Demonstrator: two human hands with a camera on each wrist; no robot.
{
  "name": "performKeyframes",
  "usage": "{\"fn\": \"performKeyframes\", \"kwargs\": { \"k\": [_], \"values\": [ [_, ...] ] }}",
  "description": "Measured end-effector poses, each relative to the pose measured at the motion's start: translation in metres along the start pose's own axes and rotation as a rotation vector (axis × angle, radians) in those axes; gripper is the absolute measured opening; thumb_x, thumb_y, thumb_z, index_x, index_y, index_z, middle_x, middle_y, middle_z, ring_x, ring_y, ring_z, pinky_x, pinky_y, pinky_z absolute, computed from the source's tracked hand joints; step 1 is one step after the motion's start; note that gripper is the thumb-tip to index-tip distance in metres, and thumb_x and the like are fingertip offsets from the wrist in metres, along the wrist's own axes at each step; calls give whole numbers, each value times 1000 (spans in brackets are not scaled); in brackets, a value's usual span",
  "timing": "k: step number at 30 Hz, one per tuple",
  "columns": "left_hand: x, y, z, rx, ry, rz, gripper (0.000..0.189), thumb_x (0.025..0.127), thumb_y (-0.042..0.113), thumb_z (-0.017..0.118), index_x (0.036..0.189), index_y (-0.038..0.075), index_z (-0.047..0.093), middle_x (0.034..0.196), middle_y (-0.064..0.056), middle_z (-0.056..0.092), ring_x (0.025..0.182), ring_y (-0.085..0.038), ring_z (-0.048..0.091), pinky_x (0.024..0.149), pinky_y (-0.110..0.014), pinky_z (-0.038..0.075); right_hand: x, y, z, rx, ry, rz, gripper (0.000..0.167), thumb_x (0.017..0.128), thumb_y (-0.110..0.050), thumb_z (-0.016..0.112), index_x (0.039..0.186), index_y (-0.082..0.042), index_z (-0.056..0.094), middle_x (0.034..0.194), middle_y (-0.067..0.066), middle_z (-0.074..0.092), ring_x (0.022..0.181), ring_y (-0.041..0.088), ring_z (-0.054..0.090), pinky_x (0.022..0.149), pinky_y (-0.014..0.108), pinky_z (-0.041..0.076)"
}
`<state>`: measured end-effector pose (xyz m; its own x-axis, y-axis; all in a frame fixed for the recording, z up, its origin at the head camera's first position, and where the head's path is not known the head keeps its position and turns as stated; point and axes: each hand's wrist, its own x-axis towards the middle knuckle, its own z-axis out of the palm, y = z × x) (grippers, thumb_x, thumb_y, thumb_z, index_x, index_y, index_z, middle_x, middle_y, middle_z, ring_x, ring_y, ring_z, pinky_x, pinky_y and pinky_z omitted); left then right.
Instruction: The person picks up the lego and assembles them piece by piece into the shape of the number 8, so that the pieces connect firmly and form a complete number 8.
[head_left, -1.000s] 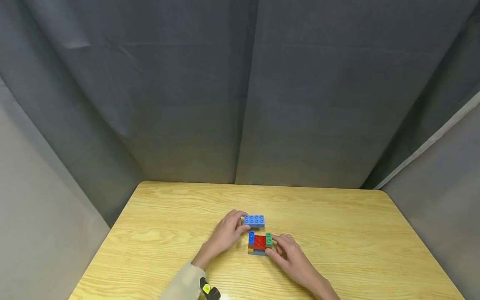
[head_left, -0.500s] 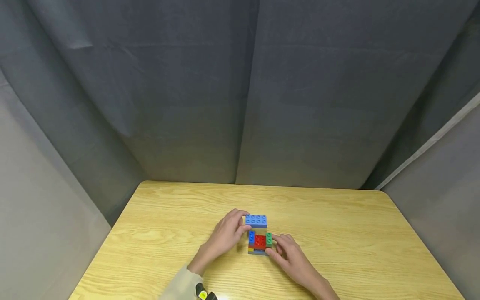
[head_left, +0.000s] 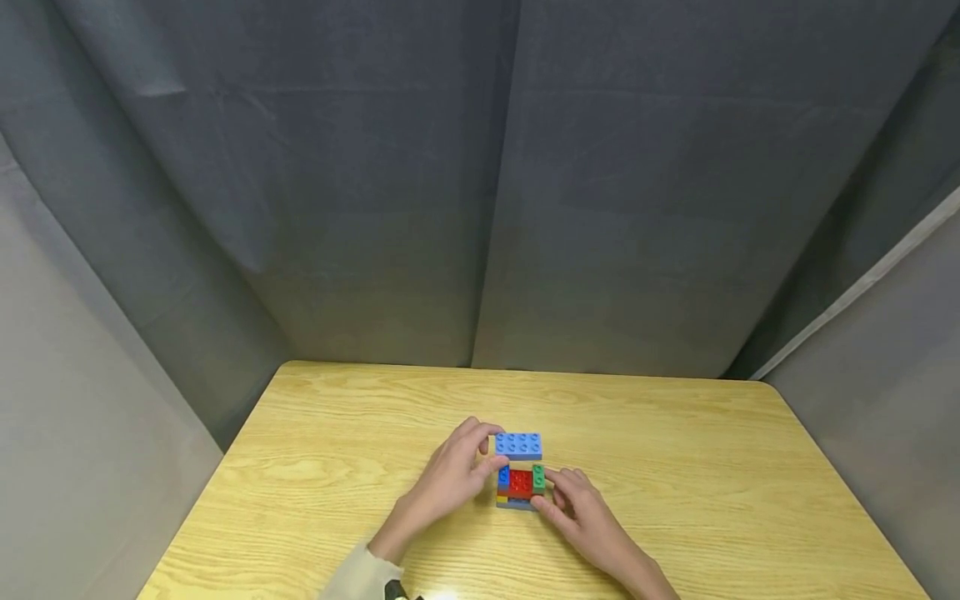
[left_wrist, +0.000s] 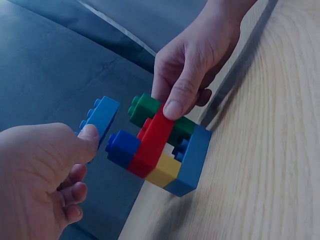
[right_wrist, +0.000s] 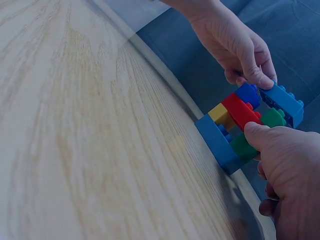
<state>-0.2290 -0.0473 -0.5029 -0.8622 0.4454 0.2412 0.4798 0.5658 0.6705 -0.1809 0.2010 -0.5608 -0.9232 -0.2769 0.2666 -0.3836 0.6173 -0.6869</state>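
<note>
My left hand [head_left: 450, 471] pinches a light blue building brick [head_left: 518, 447] by its left end, studs up, between thumb and fingers. In both wrist views this brick hangs just above a small stack. The stack has a blue base brick [left_wrist: 194, 162] on the table, with a yellow brick [left_wrist: 165, 171] and a lower green brick [right_wrist: 243, 148] on it. Across them lies a red brick [left_wrist: 152, 142], topped by a dark blue brick [left_wrist: 124, 149] at left and another green brick [head_left: 538, 479] at right. My right hand [head_left: 588, 523] grips the stack's right side, thumb on the red brick.
The wood-grain table [head_left: 337, 433] runs under both hands. Grey curtains [head_left: 375, 208] hang behind its far edge, with lighter grey panels [head_left: 82, 375] at the sides. A dark band sits at the left sleeve [head_left: 363, 575].
The left hand has shifted a little to the right with the light blue brick, bringing it over the back of the stack. The right hand and the stack have stayed in place.
</note>
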Motion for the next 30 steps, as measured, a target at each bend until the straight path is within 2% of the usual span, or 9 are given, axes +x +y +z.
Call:
{"fn": "performKeyframes", "kwargs": {
  "k": [7, 13, 17, 21, 30],
  "values": [
    [-6, 5, 0, 8, -30, -3, 40, 101, 41, 68, 135, 20, 64, 99, 9, 49, 75, -6, 42, 62, -20, 37, -1, -1, 0, 7, 3, -10, 36, 99, -34, 72, 131, -17, 70, 77, -16, 44, 78, 7, 42, 66, 23, 39],
    [-10, 8, -1, 16, -45, -4, 42, 100, 41, 68, 135, 19, 65, 99, 9, 50, 77, -6, 44, 63, -20, 41, -1, 0, 0, 12, 3, -21, 35, 100, -34, 71, 132, -21, 70, 76, -15, 44, 76, 7, 41, 65, 23, 38],
    [-12, 8, 0, 24, -59, 8, 41, 99, 39, 70, 134, 18, 65, 99, 9, 50, 78, -6, 45, 63, -20, 42, -2, 1, 1, 9, 9, -60, 37, 100, -31, 72, 135, -18, 69, 77, -15, 45, 75, 7, 41, 64, 22, 38],
    [-13, 8, 1, 24, -78, 13, 41, 99, 38, 71, 133, 17, 65, 98, 9, 50, 78, -5, 45, 63, -20, 42, -2, 1, 1, 0, 20, -101, 39, 100, -28, 72, 137, -16, 68, 78, -15, 46, 74, 7, 41, 64, 22, 38],
    [-11, 8, 2, 35, -80, 12, 41, 97, 36, 74, 132, 16, 67, 95, 9, 50, 75, -4, 43, 60, -19, 40, -1, 0, 0, -3, 23, -100, 38, 100, -29, 72, 137, -18, 68, 78, -16, 44, 74, 7, 41, 64, 22, 39]
  ]
}}
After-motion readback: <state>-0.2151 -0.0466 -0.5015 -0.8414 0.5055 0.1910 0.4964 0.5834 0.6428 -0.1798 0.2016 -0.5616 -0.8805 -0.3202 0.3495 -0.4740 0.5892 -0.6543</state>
